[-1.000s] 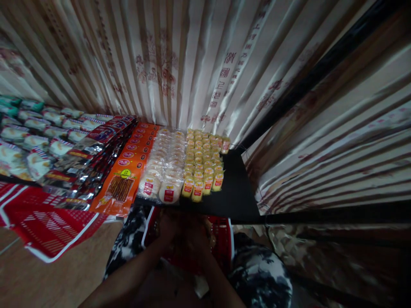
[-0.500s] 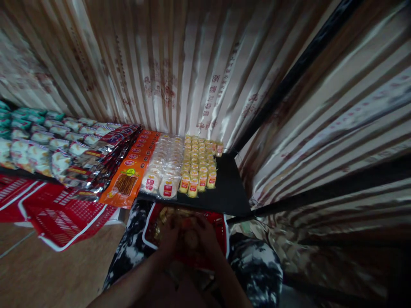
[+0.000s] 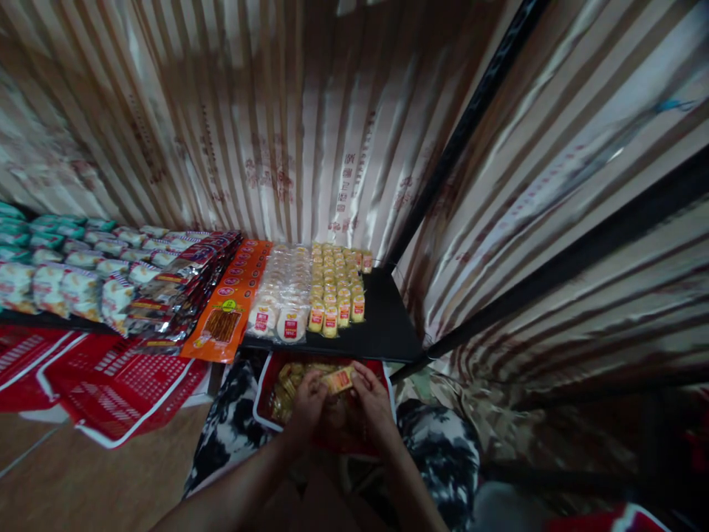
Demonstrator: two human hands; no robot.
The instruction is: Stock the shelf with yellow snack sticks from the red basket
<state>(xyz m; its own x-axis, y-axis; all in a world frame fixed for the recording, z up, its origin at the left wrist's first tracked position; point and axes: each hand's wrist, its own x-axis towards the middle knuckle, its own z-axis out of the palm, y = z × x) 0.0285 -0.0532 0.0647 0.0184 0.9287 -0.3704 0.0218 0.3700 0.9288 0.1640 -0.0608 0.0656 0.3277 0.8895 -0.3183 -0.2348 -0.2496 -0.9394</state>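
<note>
Between my two hands is a small yellow snack packet (image 3: 338,380) with an orange-red label. My left hand (image 3: 310,399) pinches its left end, and my right hand (image 3: 371,391) grips the right end. Both are just above a red plastic basket (image 3: 264,395) with a white rim, set between my knees. Inside the basket lie several yellowish wrapped packets (image 3: 285,388), partly hidden by my hands. On the black shelf (image 3: 388,314) ahead, similar yellow packets (image 3: 335,295) stand in rows.
Left of the yellow rows lie round wrapped crackers (image 3: 291,324), an orange snack bag (image 3: 224,318), dark shiny packs (image 3: 171,288) and white packets (image 3: 74,288). More red baskets (image 3: 127,391) are below at left. Black metal bars (image 3: 443,162) and a striped plastic sheet (image 3: 249,111) border the shelf.
My hands have come up slightly in the basket, and the yellow packet now shows clearly between them. The camera view has shifted a little.
</note>
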